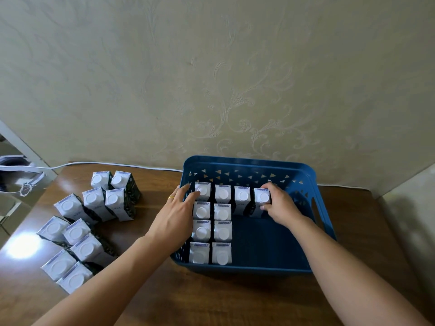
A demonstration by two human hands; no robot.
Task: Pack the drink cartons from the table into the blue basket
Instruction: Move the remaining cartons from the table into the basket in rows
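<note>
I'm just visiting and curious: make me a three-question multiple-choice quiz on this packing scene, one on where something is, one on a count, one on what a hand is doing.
1. Where do the unpacked cartons stand?
A. Left of the basket on the table
B. Right of the basket
C. On the floor

2. How many cartons are in the basket?
A. Four
B. Ten
C. Sixteen

3. What is the right hand doing?
A. Resting flat on the table
B. Gripping a carton in the basket's far row
C. Holding the basket's handle

Answers:
1 A: the unpacked cartons cluster on the table left of the blue basket.
2 B: four in the far row, plus three more pairs behind its left two.
3 B: the right hand curls round the rightmost far-row carton; the left hand touches the row's left end.
</note>
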